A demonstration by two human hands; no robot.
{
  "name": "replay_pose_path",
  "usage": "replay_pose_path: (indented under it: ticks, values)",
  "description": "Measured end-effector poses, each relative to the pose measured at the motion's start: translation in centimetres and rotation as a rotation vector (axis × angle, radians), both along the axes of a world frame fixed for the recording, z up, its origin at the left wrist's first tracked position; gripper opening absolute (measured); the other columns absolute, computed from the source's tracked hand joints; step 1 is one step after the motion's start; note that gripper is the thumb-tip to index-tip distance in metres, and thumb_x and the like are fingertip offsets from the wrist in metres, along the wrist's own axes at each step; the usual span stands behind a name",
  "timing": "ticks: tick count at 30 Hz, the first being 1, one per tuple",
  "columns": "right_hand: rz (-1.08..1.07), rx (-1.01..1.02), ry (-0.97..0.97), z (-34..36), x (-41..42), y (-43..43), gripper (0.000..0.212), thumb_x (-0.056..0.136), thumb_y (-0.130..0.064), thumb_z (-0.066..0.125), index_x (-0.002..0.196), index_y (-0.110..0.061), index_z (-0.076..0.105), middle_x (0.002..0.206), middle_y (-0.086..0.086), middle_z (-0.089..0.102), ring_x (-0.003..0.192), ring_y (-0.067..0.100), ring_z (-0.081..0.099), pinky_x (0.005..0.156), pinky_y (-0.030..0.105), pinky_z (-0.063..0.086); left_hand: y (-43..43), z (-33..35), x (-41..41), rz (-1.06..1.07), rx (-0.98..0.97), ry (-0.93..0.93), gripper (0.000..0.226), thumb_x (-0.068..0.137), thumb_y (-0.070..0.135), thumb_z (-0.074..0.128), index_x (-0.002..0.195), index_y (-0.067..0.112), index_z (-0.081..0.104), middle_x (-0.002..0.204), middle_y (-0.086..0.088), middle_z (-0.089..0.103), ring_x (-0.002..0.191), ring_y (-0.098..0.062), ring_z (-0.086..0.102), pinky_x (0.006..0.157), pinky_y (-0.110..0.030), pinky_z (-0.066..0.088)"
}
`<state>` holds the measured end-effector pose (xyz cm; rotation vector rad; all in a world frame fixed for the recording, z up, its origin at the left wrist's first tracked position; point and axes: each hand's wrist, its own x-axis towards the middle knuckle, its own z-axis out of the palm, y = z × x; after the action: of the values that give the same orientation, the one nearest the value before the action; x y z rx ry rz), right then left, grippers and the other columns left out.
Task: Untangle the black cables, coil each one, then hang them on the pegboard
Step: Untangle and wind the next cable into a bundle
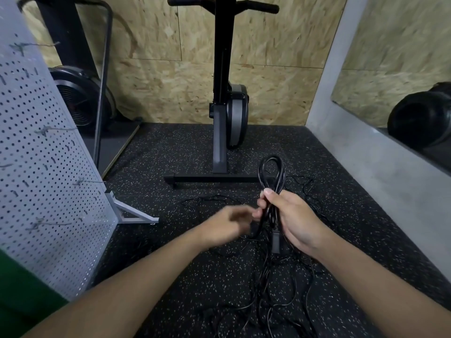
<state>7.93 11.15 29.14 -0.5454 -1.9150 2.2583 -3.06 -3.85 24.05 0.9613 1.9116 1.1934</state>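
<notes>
We have one coiled cable gripped in our right hand. Fingers and thumb are wrapped round the middle of the bundle, its loops stand up above the fist, and its plug hangs just below. Our left hand is just beside the bundle, motion-blurred, with fingers curled toward it; whether it pinches a strand we cannot tell. The tangled cables lie on the floor beneath and around both hands, and a strand seems to run from the bundle down into them. We judge this coil is close to finished. We should draw the tail free of the heap with the left hand, lay each loop the same size and wrap the end round the waist. Only then do we carry it to the pegboard, well off beyond the left hand.
</notes>
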Motion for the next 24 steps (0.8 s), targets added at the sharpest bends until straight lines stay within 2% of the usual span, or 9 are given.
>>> replay_pose_path:
  ticks: [2, 5, 7, 9, 13, 15, 20, 21, 24]
  values:
    - [0.009, -0.128, 0.053, 0.7, 0.2, 0.2, 0.020, 0.108, -0.023, 0.051, 0.103, -0.007, 0.061, 0.083, 0.003, 0.065, 0.076, 0.019, 0.067, 0.086, 0.043, 0.059, -0.2, -1.3, 0.7, -0.143, -0.191, 0.192, 0.027, 0.103, 0.024, 0.059, 0.118, 0.042, 0.070, 0.132, 0.015, 0.067, 0.126, -0.009, 0.060, 0.115, -0.040, 0.041]
    - [-0.070, -0.093, 0.082, 0.5, -0.1, 0.9, 0.020, 0.109, -0.021, 0.050, 0.100, -0.007, 0.061, 0.082, 0.003, 0.061, 0.070, 0.017, 0.063, 0.094, 0.048, 0.057, -0.3, -2.1, 1.2, -0.218, -0.254, 0.367, 0.020, 0.107, 0.037, 0.056, 0.111, 0.028, 0.073, 0.113, 0.011, 0.075, 0.108, -0.009, 0.068, 0.107, -0.039, 0.049]
    - [-0.181, 0.114, 0.043, 0.1, -0.1, 2.0, 0.023, 0.109, -0.023, 0.052, 0.097, -0.005, 0.062, 0.082, 0.005, 0.059, 0.068, 0.017, 0.064, 0.087, 0.045, 0.060, -0.2, -1.7, 1.1, -0.183, -0.245, 0.441, 0.027, 0.108, 0.040, 0.054, 0.104, 0.021, 0.073, 0.097, 0.003, 0.076, 0.085, -0.014, 0.069, 0.084, -0.036, 0.057]
    - [-0.265, 0.406, -0.042, -0.2, 0.3, 3.6, 0.029, 0.108, -0.029, 0.052, 0.099, -0.003, 0.062, 0.082, 0.008, 0.061, 0.065, 0.018, 0.068, 0.079, 0.041, 0.062, 0.1, -0.7, 1.3, -0.152, -0.201, 0.522, 0.027, 0.106, 0.042, 0.057, 0.099, 0.020, 0.070, 0.085, 0.002, 0.071, 0.072, -0.016, 0.066, 0.065, -0.031, 0.052]
    - [-0.113, 0.878, -0.260, -1.0, 1.3, 5.4, 0.028, 0.109, -0.040, 0.048, 0.099, -0.017, 0.060, 0.074, 0.004, 0.070, 0.064, 0.018, 0.072, 0.068, 0.035, 0.055, 1.1, 2.1, 2.7, -0.098, -0.011, 0.696, 0.021, 0.097, 0.044, 0.069, 0.093, 0.026, 0.061, 0.087, 0.012, 0.066, 0.078, -0.006, 0.062, 0.071, -0.029, 0.055]
    - [0.012, 0.979, -0.321, -1.3, 1.2, 5.4, 0.032, 0.109, -0.044, 0.046, 0.102, -0.016, 0.061, 0.078, 0.002, 0.069, 0.071, 0.020, 0.071, 0.072, 0.036, 0.055, 1.2, 3.4, 2.7, -0.033, 0.104, 0.703, 0.025, 0.090, 0.044, 0.077, 0.092, 0.026, 0.059, 0.087, 0.014, 0.065, 0.081, -0.004, 0.061, 0.073, -0.029, 0.055]
    - [0.300, 1.015, -0.333, -0.8, 1.3, 3.5, 0.049, 0.110, -0.055, 0.031, 0.124, -0.021, 0.064, 0.107, -0.001, 0.071, 0.104, 0.022, 0.067, 0.096, 0.039, 0.052, 0.6, 4.9, 1.4, 0.121, 0.280, 0.599, 0.040, 0.073, 0.041, 0.093, 0.093, 0.023, 0.062, 0.086, 0.008, 0.067, 0.083, -0.011, 0.064, 0.074, -0.032, 0.055]
    - [0.345, 0.975, -0.323, -0.4, 1.5, 3.0, 0.052, 0.109, -0.058, 0.027, 0.124, -0.026, 0.066, 0.108, -0.003, 0.074, 0.103, 0.017, 0.068, 0.095, 0.037, 0.052, 0.5, 4.9, 1.2, 0.131, 0.290, 0.596, 0.041, 0.072, 0.042, 0.094, 0.093, 0.023, 0.064, 0.087, 0.007, 0.067, 0.084, -0.011, 0.063, 0.076, -0.032, 0.054]
    - [0.363, 0.761, -0.338, 0.6, 1.8, 1.9, 0.067, 0.101, -0.071, 0.019, 0.122, -0.032, 0.070, 0.070, -0.023, 0.066, 0.064, -0.008, 0.059, 0.066, 0.023, 0.039, 0.1, 5.0, 0.5, 0.162, 0.282, 0.628, 0.042, 0.069, 0.044, 0.094, 0.098, 0.024, 0.072, 0.095, 0.005, 0.063, 0.085, -0.010, 0.058, 0.076, -0.024, 0.049]
